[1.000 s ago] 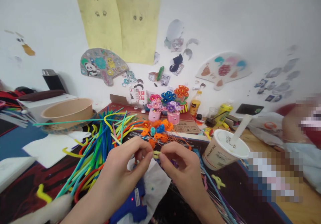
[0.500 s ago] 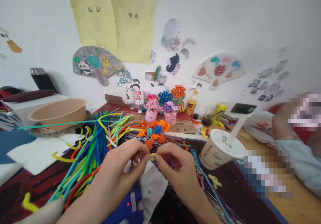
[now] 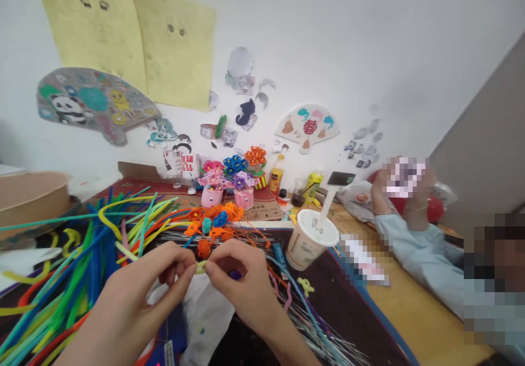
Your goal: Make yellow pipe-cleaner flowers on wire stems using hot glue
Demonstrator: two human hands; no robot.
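Between both hands is a short piece of yellow-green pipe cleaner (image 3: 200, 268). My left hand (image 3: 151, 284) pinches its left end with thumb and forefinger, while my right hand (image 3: 246, 276) pinches the right end. Just beyond the fingertips lie orange pipe cleaner flowers (image 3: 235, 213), with blue and teal ones among them. A white tissue (image 3: 207, 308) spreads below the hands, partly over a dark blue device (image 3: 174, 325). To the right of my right hand rests a looped yellow-green pipe cleaner shape (image 3: 305, 286).
Loose coloured pipe cleaners (image 3: 92, 262) cover the left side. A lidded paper cup (image 3: 307, 240) with a straw stands at right. Finished flower pots (image 3: 212, 196) and a juice bottle (image 3: 276, 173) stand at the back. Another person's sleeve (image 3: 418, 251) is at far right.
The camera view has turned right, so the scene sits further left and more of the other person shows. Both hands keep pinching the yellow-green pipe cleaner.
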